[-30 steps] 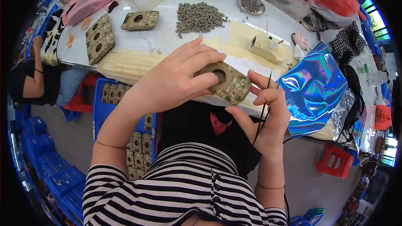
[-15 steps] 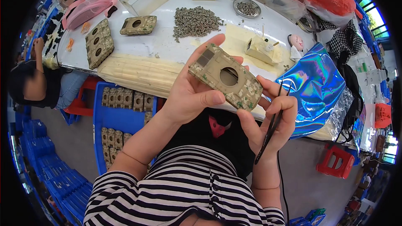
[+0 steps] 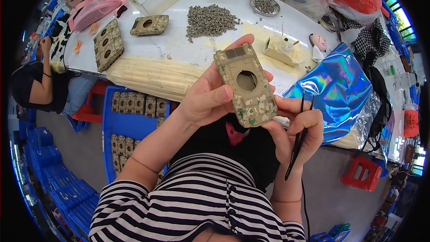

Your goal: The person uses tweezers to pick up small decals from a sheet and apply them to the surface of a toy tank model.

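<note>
My left hand is closed around a toy tank hull in tan and green pixel camouflage, its thumb on the near left edge. A round hole opens in the middle of the hull's top, and dark panels mark its far end. Black tweezers lie across my right hand, held in the curled fingers with the tips upward and apart. That hand's thumb and index finger also meet the hull's near right corner. The left fingers behind the hull are mostly hidden.
Beyond my hands lies a pile of small grey-brown parts; more fill a round metal dish. Other hulls rest at left. A blue tray of hulls is below the table edge. Shiny blue foil lies at right; a person sits far left.
The hull has turned clockwise and now stands more upright in view. My right hand and the tweezers have shifted slightly right and nearer to me.
</note>
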`<state>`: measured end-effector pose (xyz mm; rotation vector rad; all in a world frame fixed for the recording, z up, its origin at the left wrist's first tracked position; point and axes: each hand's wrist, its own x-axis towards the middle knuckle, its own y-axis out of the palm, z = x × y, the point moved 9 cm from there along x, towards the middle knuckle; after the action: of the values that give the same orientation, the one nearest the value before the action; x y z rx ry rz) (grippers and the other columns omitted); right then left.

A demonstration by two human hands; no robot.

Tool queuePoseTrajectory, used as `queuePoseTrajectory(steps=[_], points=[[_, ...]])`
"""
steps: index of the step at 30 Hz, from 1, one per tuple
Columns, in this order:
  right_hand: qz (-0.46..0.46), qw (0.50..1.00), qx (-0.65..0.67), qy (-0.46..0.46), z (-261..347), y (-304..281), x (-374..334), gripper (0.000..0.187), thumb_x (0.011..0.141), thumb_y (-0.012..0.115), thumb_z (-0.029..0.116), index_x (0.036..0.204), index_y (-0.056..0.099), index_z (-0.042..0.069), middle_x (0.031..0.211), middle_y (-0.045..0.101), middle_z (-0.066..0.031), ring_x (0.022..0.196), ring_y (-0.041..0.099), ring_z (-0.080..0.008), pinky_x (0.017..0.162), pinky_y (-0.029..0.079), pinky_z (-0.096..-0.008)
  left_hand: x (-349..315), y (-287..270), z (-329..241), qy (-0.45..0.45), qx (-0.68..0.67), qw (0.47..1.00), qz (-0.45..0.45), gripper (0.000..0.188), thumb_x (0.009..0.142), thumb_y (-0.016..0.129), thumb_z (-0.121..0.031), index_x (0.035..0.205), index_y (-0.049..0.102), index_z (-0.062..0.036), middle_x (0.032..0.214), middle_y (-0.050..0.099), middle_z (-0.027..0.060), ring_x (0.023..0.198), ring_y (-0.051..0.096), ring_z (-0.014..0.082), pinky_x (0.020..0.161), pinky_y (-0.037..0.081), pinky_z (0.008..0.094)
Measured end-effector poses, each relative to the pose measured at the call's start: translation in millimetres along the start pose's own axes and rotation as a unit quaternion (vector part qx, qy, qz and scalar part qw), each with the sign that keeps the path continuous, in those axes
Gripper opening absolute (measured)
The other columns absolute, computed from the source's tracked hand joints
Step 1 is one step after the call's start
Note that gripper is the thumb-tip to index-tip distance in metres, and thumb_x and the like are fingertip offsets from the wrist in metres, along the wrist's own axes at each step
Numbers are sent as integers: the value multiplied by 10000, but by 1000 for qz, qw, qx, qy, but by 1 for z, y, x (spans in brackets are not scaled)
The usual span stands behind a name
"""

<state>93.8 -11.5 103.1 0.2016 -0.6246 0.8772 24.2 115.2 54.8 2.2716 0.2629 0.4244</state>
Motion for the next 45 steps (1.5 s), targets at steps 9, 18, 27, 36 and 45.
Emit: queuePoseTrajectory(steps=[9,18,27,36,45], points=[[-3,1000,-3,-12,-4,-3,-5,379,785,814,55,839,439,39,1072,667,-280,926,708,-259,766,615,-350,0,-2,-2,-9,49,999,12,1124,816,807,-354,1574,0,-160,1351,536,229,1230,572,379,1019,498,502],[-41,997,-49,-50,-3,-6,-4,347,806,791,37,839,446,28,1094,647,-311,937,706,-286,757,627,-359,6,-6,-7,49,86,995,-27,866,946,659,-304,1567,71,-164,1484,378,227,1315,495,353,1029,489,471],[-30,972,-196,-129,5,-3,3,329,834,762,27,815,434,34,1047,674,-297,882,721,-296,712,626,-332,6,-3,-23,83,166,980,-76,882,916,693,-101,1566,96,-90,1486,307,135,1349,426,263,1018,494,421],[-1,969,-216,-120,0,4,5,324,859,736,16,821,415,42,1086,665,-286,908,721,-296,736,617,-340,6,14,-30,149,490,859,-8,986,691,878,-96,1503,320,-120,1441,305,106,1395,305,285,1019,514,404],[10,968,-219,-119,-6,8,7,316,855,721,-24,836,410,32,1069,660,-306,949,716,-321,757,616,-352,5,12,-36,232,537,810,-34,609,665,862,-96,1212,596,-110,1315,443,122,1317,351,303,912,553,328]])
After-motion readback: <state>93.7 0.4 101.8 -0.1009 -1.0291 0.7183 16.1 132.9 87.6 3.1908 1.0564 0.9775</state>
